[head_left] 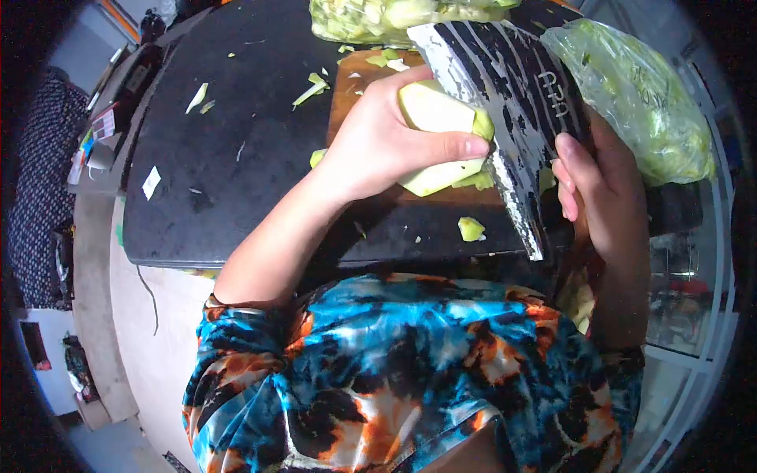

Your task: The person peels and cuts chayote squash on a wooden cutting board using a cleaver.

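Observation:
My left hand [378, 146] is closed around a pale green, cut-faced vegetable [438, 114], its thumb lying along the near side. I cannot tell the vegetable's exact kind. My right hand [595, 177] grips a cleaver [505, 102] with a wide dark blade streaked silver. The cleaver's edge side meets the right side of the vegetable, close to my left thumb, where a strip of green skin shows. Beneath both hands lies a wooden cutting board [344, 87], partly hidden by them. The cleaver's handle is hidden within my right hand.
A clear plastic bag of green pieces [378, 20] sits at the table's far side, and another bag [643, 102] stands to the right. Peelings [311, 91] and a cut chunk [471, 229] lie on the black table [236, 158]. The table's near edge is close to my body.

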`<action>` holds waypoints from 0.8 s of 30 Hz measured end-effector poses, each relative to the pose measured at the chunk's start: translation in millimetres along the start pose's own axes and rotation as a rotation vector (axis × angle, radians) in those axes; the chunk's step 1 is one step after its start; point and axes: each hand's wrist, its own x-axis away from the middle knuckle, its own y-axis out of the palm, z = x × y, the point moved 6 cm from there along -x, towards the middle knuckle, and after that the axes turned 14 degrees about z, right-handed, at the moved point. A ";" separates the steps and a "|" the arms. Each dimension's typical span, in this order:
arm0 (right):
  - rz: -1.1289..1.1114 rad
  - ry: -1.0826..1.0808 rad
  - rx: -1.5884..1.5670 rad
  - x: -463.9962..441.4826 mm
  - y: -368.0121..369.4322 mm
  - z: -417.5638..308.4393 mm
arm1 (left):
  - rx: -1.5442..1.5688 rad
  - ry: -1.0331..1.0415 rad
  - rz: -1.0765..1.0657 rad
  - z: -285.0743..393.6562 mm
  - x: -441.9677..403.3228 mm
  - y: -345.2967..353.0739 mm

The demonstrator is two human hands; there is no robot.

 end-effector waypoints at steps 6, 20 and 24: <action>-0.065 0.018 -0.012 -4.0 4.7 1.0 | -0.012 -0.026 -0.037 -2.8 -0.7 -1.1; -0.272 0.210 -0.211 -14.3 18.0 10.0 | 0.014 -0.051 -0.050 -6.6 -4.2 -2.2; -0.310 0.266 -0.174 -17.8 14.7 6.7 | 0.031 -0.099 -0.108 -8.5 -2.9 -2.1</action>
